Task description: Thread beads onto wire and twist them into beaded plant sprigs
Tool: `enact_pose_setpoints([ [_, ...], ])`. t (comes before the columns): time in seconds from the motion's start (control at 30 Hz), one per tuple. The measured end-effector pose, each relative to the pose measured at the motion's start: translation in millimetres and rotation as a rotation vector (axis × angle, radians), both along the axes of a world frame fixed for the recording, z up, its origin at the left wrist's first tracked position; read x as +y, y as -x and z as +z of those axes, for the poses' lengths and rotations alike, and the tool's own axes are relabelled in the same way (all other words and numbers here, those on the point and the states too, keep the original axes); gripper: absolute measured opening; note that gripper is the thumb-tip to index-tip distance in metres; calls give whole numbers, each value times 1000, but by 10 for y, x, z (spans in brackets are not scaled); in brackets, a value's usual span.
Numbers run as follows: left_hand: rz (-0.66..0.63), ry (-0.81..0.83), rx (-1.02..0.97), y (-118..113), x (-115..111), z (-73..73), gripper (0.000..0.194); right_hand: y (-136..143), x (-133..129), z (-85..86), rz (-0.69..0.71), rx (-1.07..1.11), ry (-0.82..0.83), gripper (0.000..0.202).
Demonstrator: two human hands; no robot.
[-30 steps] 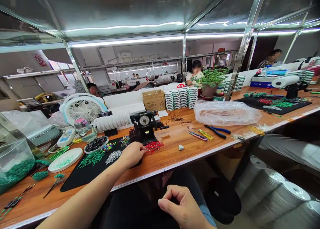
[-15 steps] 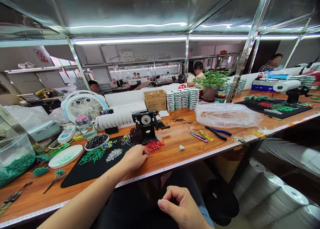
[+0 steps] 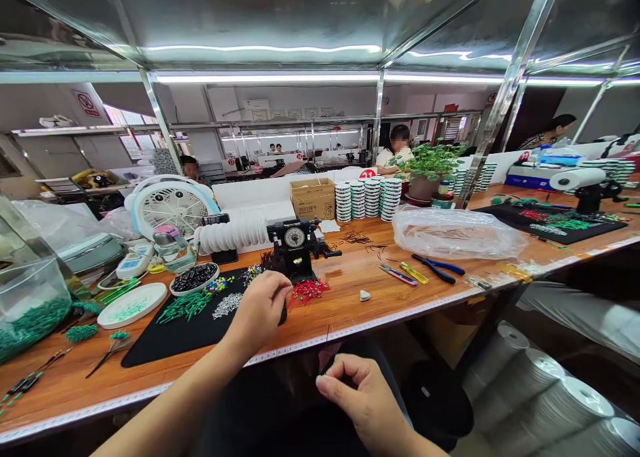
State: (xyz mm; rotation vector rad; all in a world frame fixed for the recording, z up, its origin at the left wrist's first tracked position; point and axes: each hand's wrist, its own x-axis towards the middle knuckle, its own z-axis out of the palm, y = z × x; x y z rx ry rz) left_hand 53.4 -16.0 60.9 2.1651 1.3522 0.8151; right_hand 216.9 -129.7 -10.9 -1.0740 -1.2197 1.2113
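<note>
My left hand (image 3: 263, 308) is over the right end of a black mat (image 3: 160, 344), beside a pile of small red pieces (image 3: 310, 290). Its thumb and fingers are pinched together; whatever lies between them is too small to make out. Low in front of the table edge, my right hand (image 3: 360, 394) pinches a thin dark strand (image 3: 328, 336) that stands up from the fingertips. Left of my left hand, the mat bears small silver pieces (image 3: 229, 304), green sleeves (image 3: 183, 308) and multicoloured beads (image 3: 219, 285).
Behind the red pieces stands a black crank winder (image 3: 294, 240) with white spools (image 3: 233, 236). A dish of black pieces (image 3: 195, 278) and a white plate (image 3: 155, 293) are leftward. Pliers (image 3: 440, 268), a cutter (image 3: 397, 274) and a plastic bag (image 3: 457, 232) lie to the right. Other people sit beyond.
My left hand has risen and drawn slightly away from the edge of the red pile, fingers still together. My right hand keeps its pinch nearly in place. The view has shifted slightly.
</note>
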Motion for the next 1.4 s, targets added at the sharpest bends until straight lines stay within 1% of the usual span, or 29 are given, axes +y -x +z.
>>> enact_pose_setpoints([
  [0.03,-14,59,-57,29,-92,39,22,-5,30,49,-5,26,-12,27],
  [0.07,-46,154,-129,56,-194,63,23,-5,63,97,-2,56,-20,28],
  [0.1,-89,289,-229,81,-299,72,23,2,98,143,9,84,-27,28],
  [0.17,-186,673,-556,125,-494,52,18,39,163,219,34,120,-33,29],
  [0.2,-215,821,-689,145,-572,31,18,69,188,247,51,138,-33,29],
  [0.23,-226,926,-794,165,-633,7,17,103,208,268,75,162,-32,29],
  [0.3,-212,994,-881,201,-705,-38,16,180,229,293,134,227,-25,29],
  [0.37,-183,1001,-928,230,-726,-69,15,249,234,307,188,288,-14,28],
  [0.43,-163,999,-951,248,-724,-87,15,296,234,317,209,319,0,27],
  [0.53,-149,943,-895,260,-712,-96,18,320,244,331,201,314,17,29],
  [0.63,-110,751,-659,275,-718,-81,23,314,264,334,133,195,11,30],
  [0.77,-95,351,-215,302,-788,-35,18,315,280,308,69,39,-51,29],
  [0.83,-114,170,-35,308,-835,-17,23,323,280,293,50,10,-61,29],
  [0.9,-115,58,73,307,-869,-13,25,331,276,287,30,-13,-67,28],
  [1.0,-107,-6,101,300,-871,-28,25,336,272,289,9,-16,-81,26],
  [1.07,-98,29,13,300,-834,-44,23,337,281,285,11,56,-62,26],
  [1.1,-92,99,-72,301,-807,-54,23,338,290,278,15,127,-27,26],
  [1.23,-60,525,-556,283,-717,-111,19,359,329,231,60,455,175,30],
  [1.3,-75,660,-718,250,-724,-156,18,385,329,209,81,522,217,31],
  [1.4,-118,779,-872,194,-792,-222,16,434,300,188,89,550,242,33],
])
